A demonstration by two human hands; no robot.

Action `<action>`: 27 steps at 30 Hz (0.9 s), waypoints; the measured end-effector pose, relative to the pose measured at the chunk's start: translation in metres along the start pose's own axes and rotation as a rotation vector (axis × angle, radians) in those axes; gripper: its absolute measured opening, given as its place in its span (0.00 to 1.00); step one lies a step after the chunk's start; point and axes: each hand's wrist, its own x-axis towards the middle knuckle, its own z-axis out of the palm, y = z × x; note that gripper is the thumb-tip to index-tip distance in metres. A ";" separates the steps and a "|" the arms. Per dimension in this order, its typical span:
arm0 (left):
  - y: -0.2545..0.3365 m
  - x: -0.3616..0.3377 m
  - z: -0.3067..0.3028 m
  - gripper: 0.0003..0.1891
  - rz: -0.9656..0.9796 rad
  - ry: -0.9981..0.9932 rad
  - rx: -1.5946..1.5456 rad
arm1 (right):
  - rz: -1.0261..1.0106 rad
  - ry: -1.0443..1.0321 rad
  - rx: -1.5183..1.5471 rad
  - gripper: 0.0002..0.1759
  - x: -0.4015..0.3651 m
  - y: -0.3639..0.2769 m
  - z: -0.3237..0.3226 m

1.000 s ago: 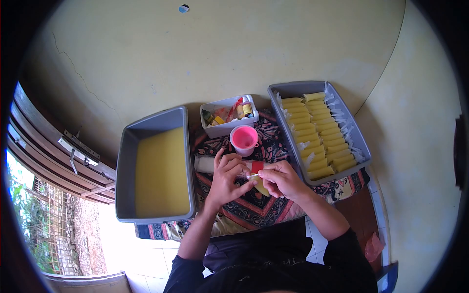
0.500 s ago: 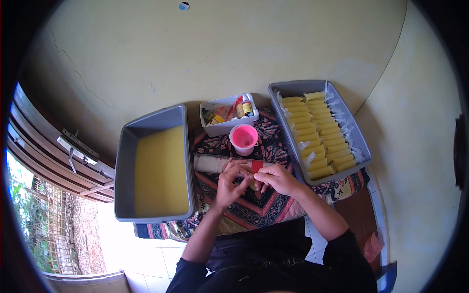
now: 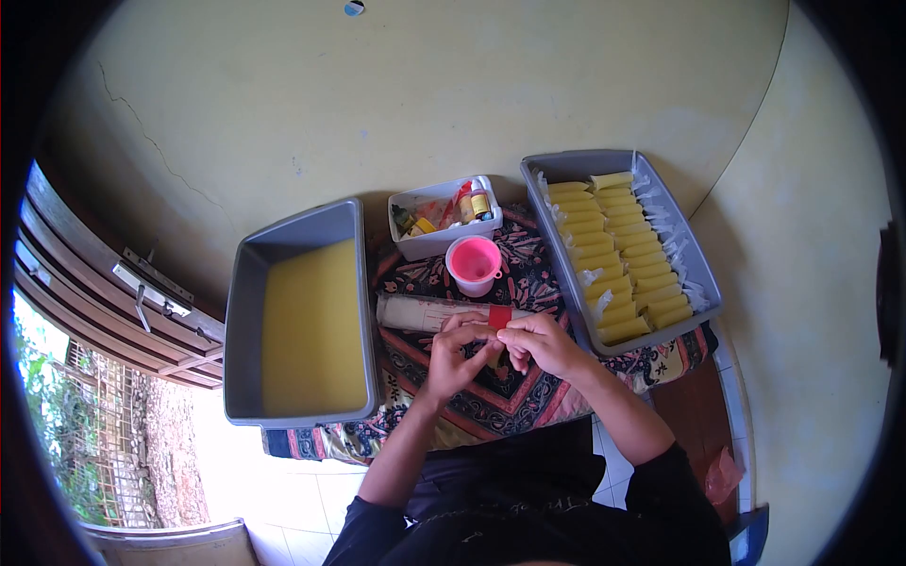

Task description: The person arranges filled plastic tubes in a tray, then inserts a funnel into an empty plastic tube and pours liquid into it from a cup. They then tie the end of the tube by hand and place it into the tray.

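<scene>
My left hand and my right hand meet over the patterned cloth, thumbs and fingertips pinched close together. Between them they grip the top of a small plastic bag of yellow liquid, mostly hidden by my fingers. Just beyond my hands lies a long roll of plastic bags with a red band. Behind the roll stands a whitish container with a pink funnel in its mouth.
A grey tub of yellow liquid stands left. At right, another grey tub holds rows of filled, tied yellow bags. A white box with small bottles sits at the back by the wall. The cloth covers the table.
My fingers have shifted slightly, still pinched together at the bag. The whole view has moved a little; the tubs, box and funnel stay in place.
</scene>
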 end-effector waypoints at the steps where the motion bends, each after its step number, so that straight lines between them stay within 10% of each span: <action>1: 0.001 0.001 0.001 0.07 0.035 -0.003 0.025 | 0.029 0.049 0.027 0.17 -0.001 -0.003 0.002; 27: 0.011 0.008 0.000 0.07 0.032 0.053 -0.126 | -0.064 0.203 0.287 0.21 0.010 -0.052 0.017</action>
